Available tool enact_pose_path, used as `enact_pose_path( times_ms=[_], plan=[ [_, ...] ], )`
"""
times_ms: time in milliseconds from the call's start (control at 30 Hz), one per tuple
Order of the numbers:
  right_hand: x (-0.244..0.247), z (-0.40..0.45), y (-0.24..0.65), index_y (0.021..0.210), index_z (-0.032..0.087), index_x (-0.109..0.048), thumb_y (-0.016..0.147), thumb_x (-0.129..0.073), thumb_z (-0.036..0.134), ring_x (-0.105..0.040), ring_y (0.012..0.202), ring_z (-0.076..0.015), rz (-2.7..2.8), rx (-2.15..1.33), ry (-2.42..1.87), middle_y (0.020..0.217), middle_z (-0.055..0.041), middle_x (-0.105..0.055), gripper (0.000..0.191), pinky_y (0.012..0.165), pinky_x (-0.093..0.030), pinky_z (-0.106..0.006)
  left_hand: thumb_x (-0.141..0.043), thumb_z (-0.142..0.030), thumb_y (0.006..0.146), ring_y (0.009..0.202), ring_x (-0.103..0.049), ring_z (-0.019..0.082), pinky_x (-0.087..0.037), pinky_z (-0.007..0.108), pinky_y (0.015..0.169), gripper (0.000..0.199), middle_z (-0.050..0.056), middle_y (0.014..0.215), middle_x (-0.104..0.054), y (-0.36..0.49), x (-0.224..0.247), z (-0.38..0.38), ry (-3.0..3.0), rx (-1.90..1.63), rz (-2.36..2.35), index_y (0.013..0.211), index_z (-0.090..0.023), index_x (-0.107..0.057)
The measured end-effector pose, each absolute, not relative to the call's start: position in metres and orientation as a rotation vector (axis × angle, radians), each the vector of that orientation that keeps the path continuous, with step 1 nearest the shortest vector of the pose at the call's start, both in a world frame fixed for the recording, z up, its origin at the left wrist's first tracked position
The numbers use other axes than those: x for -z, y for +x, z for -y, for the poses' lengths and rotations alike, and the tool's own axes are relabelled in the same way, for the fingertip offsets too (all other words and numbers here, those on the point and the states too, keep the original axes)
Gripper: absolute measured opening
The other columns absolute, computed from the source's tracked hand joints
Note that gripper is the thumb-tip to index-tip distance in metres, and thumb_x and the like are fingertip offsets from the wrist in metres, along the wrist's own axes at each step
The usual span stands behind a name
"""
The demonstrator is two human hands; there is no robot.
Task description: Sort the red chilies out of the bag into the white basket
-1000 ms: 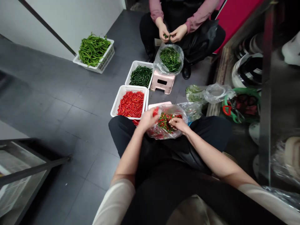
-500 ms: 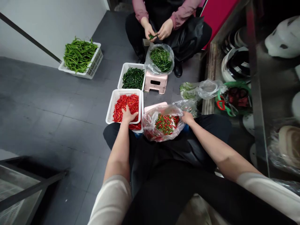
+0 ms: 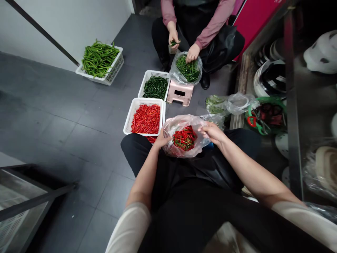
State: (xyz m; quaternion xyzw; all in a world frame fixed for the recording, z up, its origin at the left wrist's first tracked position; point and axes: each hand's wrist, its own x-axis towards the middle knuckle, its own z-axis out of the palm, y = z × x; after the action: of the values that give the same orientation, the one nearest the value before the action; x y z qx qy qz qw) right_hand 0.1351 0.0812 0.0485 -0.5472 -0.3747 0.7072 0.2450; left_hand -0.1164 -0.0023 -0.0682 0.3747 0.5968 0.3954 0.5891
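Observation:
A clear plastic bag (image 3: 168, 150) stands open between my knees, with red chillies (image 3: 184, 136) and some green bits inside. My left hand (image 3: 161, 140) is closed on the bag's left rim. Its thumb lies towards the opening. On the opposite side, my right hand (image 3: 212, 133) pinches the right rim between thumb and fingers. Just beyond my left hand is a white basket (image 3: 127, 123) of red chillies, stacked on another container whose red contents show below it.
Behind it is a white basket (image 3: 142, 84) of dark green chillies. A co-worker (image 3: 193, 52) sits opposite, over a bag (image 3: 198, 75) of green chillies on a pink stool (image 3: 181, 93). Long green peppers fill a crate (image 3: 116, 70) by the wall. Scissors lie in a green basket (image 3: 259, 130) at right.
My left hand has left the red chilli basket and now holds the bag's left rim. More red chillies lie on top in the bag. The co-worker's hands have parted, one reaching into their bag.

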Motion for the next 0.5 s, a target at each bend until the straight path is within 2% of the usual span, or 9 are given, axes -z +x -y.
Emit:
enact_pose_path(
  times_ms=[67, 133, 200, 267, 333, 400, 433, 500],
  plan=[
    [-0.041, -0.08, 0.15, 0.092, 0.017, -0.051, 0.059, -0.059, 0.016, -0.034, 0.042, -0.0069, 1.204, -1.736, -1.626, 0.067, -0.0001, -0.056, 0.033, 0.036, -0.024, -0.018, -0.077, -0.037, 0.061, 0.127, -0.036, 0.028, -0.022, 0.042, 0.11, 0.102, 0.014, 0.137, -0.04, -0.118, 0.068, 0.004, 0.881, -0.899, -1.485, 0.142, -0.018, -0.02],
    [-0.046, -0.075, 0.163, 0.101, 0.018, -0.051, 0.064, -0.059, 0.021, -0.048, 0.056, -0.0127, 1.498, -1.376, -1.747, 0.083, -0.0048, -0.06, 0.038, 0.045, -0.038, -0.023, -0.078, -0.036, 0.06, 0.129, -0.034, 0.029, -0.022, 0.041, 0.11, 0.102, 0.013, 0.138, -0.039, -0.117, 0.064, 0.006, 0.918, -0.893, -1.52, 0.142, -0.019, -0.02],
    [-0.059, -0.065, 0.166, 0.112, 0.018, -0.05, 0.071, -0.059, 0.026, -0.056, 0.083, -0.0219, 1.805, -0.93, -1.752, 0.106, -0.01, -0.058, 0.043, 0.064, -0.047, -0.032, -0.078, -0.036, 0.061, 0.129, -0.034, 0.028, -0.023, 0.04, 0.11, 0.1, 0.013, 0.139, -0.039, -0.114, 0.058, 0.006, 0.947, -0.891, -1.547, 0.142, -0.02, -0.021],
    [-0.07, -0.052, 0.156, 0.115, 0.02, -0.052, 0.081, -0.052, 0.029, -0.052, 0.103, -0.0267, 2.066, -0.702, -1.619, 0.118, -0.0113, -0.053, 0.036, 0.082, -0.044, -0.038, -0.076, -0.035, 0.063, 0.13, -0.034, 0.027, -0.024, 0.038, 0.11, 0.099, 0.013, 0.141, -0.035, -0.109, 0.052, 0.005, 0.936, -0.872, -1.599, 0.142, -0.019, -0.02],
    [-0.069, -0.043, 0.136, 0.108, 0.022, -0.056, 0.087, -0.044, 0.028, -0.053, 0.103, -0.025, 2.32, -0.8, -1.457, 0.112, -0.0093, -0.057, 0.025, 0.087, -0.041, -0.036, -0.073, -0.033, 0.066, 0.131, -0.033, 0.026, -0.024, 0.037, 0.11, 0.095, 0.014, 0.143, -0.032, -0.105, 0.047, 0.004, 0.931, -0.848, -1.655, 0.142, -0.017, -0.019],
    [-0.053, -0.043, 0.115, 0.1, 0.022, -0.058, 0.086, -0.049, 0.029, -0.057, 0.094, -0.0236, 2.555, -0.985, -1.44, 0.1, -0.008, -0.062, 0.018, 0.083, -0.042, -0.034, -0.07, -0.032, 0.068, 0.132, -0.031, 0.026, -0.024, 0.037, 0.11, 0.089, 0.014, 0.143, -0.032, -0.102, 0.042, 0.004, 0.973, -0.823, -1.723, 0.141, -0.016, -0.021],
    [-0.04, -0.046, 0.107, 0.101, 0.02, -0.058, 0.084, -0.055, 0.032, -0.058, 0.091, -0.0245, 2.616, -1.012, -1.556, 0.097, -0.0093, -0.063, 0.022, 0.081, -0.043, -0.035, -0.069, -0.032, 0.069, 0.133, -0.029, 0.026, -0.023, 0.038, 0.11, 0.086, 0.014, 0.143, -0.032, -0.101, 0.04, 0.005, 1.006, -0.816, -1.779, 0.14, -0.015, -0.024],
    [-0.011, -0.057, 0.096, 0.108, 0.015, -0.054, 0.078, -0.062, 0.042, -0.057, 0.094, -0.0286, 2.588, -0.936, -1.916, 0.101, -0.0152, -0.061, 0.042, 0.079, -0.043, -0.037, -0.066, -0.032, 0.071, 0.134, -0.026, 0.027, -0.021, 0.039, 0.111, 0.078, 0.015, 0.142, -0.032, -0.099, 0.033, 0.008, 1.081, -0.826, -1.916, 0.138, -0.014, -0.029]
  ],
)
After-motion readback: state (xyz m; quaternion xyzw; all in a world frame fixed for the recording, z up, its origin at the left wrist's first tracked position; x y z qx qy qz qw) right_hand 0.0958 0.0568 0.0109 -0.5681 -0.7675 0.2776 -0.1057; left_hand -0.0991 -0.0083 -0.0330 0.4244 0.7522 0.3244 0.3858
